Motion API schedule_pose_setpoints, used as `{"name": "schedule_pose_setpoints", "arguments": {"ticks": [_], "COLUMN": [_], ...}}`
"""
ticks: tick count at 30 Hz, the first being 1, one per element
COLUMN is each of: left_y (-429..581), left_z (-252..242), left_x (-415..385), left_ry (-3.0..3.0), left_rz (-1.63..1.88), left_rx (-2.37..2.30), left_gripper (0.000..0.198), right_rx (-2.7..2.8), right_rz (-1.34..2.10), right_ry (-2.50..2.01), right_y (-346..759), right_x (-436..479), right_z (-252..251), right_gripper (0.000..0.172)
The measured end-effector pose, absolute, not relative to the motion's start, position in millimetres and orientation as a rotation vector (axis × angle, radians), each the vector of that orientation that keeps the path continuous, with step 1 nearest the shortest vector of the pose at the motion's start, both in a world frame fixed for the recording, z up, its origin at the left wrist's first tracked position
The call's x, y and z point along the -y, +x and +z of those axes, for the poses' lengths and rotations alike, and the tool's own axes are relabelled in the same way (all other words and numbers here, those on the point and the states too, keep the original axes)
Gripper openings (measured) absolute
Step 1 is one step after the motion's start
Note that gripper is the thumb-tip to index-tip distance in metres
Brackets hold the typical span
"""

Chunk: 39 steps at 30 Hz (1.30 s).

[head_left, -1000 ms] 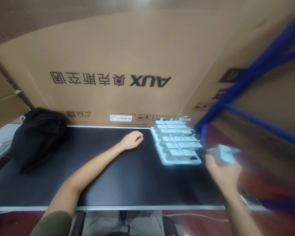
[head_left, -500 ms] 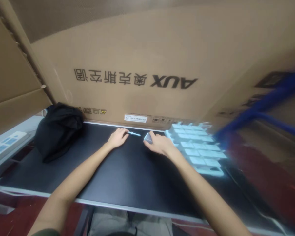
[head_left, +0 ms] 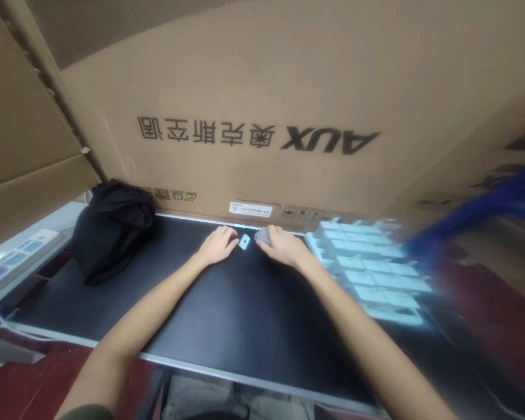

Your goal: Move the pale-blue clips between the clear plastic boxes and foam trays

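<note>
Item: L hand [head_left: 219,244], on black flat tabletop [head_left: 219,315] nr rear edge, fingers bent; cannot tell if gripping; small light-blue flat pc w/ dark hole [head_left: 244,241] just beside its thumb; R hand [head_left: 283,245], pinching small grey box-like container [head_left: 262,235] btwn thumb & fingers, R of flat pc; thin light-blue strip [head_left: 245,226] nr rear edge, behind flat pc; light-blue plastic rack [head_left: 315,245] w/ rows of block-like units, R side, blurred; black crumpled cloth bag [head_left: 114,227], far L; large brown cardboard box [head_left: 227,76], upside-down "AUX" print, behind.
</note>
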State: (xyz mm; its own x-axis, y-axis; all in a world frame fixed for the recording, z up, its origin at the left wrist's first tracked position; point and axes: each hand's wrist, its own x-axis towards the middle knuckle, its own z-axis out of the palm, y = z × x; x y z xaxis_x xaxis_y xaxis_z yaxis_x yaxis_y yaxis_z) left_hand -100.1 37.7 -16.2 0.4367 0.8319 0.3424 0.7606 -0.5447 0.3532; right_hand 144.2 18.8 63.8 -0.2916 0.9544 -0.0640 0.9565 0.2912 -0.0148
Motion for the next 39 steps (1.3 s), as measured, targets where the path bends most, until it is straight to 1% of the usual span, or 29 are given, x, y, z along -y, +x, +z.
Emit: {"name": "schedule_pose_setpoints", "arguments": {"ticks": [2,4,8,11,14,17,19,21,23,24,25,26,28,30,32,33,35,39], "left_y": [-99.8,-98.6,-91.4,-82.7,-75.2,-72.6,-73.2,-74.4,-75.2,-75.3,-75.1,-74.7,-73.7,-72.7,-72.3,-72.4,-73.0,-74.8], "left_z": [-16.0,-17.2,-21.4,-21.5,-18.9,-17.7,-18.5,-19.8,-20.5,-20.4,-20.0,-19.3,-17.3,-15.2,-13.8,-13.6,-13.9,-16.8], "left_x": [-38.0,-40.9,-54.2,-66.6,-75.7,-79.7,-80.4,-80.4,-80.5,-80.5,-80.6,-80.6,-80.2,-79.4,-78.3,-77.9,-77.6,-79.6], "left_ry": [2.574,2.638,2.734,2.747,2.765,2.77,2.759,2.746,2.735,2.73,2.725,2.721,2.717,2.714,2.71,2.707,2.704,2.697], "left_rz": [0.713,0.686,0.67,0.694,0.695,0.686,0.685,0.683,0.679,0.679,0.681,0.684,0.692,0.703,0.711,0.713,0.713,0.715], "left_rx": [-1.358,-1.284,-1.261,-1.292,-1.275,-1.277,-1.306,-1.332,-1.348,-1.356,-1.364,-1.371,-1.382,-1.395,-1.412,-1.422,-1.439,-1.473], "left_gripper": [0.032,0.032,0.027,0.025,0.022,0.02,0.02,0.019,0.018,0.017,0.017,0.017,0.017,0.016,0.016,0.017,0.015,0.011], "right_rx": [-2.513,-2.525,-2.549,-2.562,-2.574,-2.646,-2.853,-3.114,-3.113,-3.02,-2.866,-2.698,-2.411,-2.272,-2.268,-2.289,-2.304,-2.214], "right_rz": [-0.038,0.006,0.102,0.182,0.274,0.371,0.527,0.83,1.217,1.319,1.308,1.191,0.767,0.297,-0.035,-0.118,-0.161,-0.03], "right_ry": [1.783,1.751,1.764,1.846,1.951,2.014,2.047,2.107,2.317,2.507,2.757,3.0,3.374,3.526,3.482,3.412,3.252,3.083], "right_y": [158.2,171.6,185.1,182.8,179.4,186.9,202.5,227.4,259.0,275.8,292.4,308.1,335.3,355.0,366.6,369.7,372.2,370.4], "right_x": [-24.8,-31.7,-44.7,-51.2,-49.0,-26.8,1.7,36.8,70.9,85.4,97.5,107.1,119.0,123.9,124.9,124.6,123.0,116.7], "right_z": [58.0,51.5,34.3,23.8,24.1,34.0,40.5,42.8,38.6,33.8,27.4,19.6,1.9,-15.0,-27.6,-31.7,-36.3,-39.0], "right_gripper": [0.05,0.046,0.051,0.051,0.051,0.051,0.047,0.04,0.03,0.027,0.027,0.029,0.038,0.046,0.049,0.049,0.047,0.046]}}
